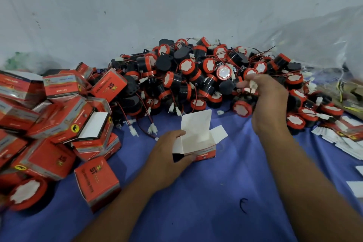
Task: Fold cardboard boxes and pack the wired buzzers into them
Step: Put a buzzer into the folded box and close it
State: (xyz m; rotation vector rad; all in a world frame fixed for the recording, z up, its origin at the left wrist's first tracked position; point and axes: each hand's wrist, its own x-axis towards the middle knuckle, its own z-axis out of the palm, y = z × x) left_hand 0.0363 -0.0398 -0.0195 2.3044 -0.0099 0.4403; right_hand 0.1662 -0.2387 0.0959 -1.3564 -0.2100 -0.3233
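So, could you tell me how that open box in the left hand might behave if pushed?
The open box looks like thin, empty card, so it is probably light and easy to tip or slide. Its upright flap likely bends readily.

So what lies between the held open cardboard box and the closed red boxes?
Head view: blue cloth, loose white plug connectors on red-black wires, and the left hand gripping that box.

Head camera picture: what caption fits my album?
The left hand holds an open box while the right hand pinches a white connector over the buzzer pile.
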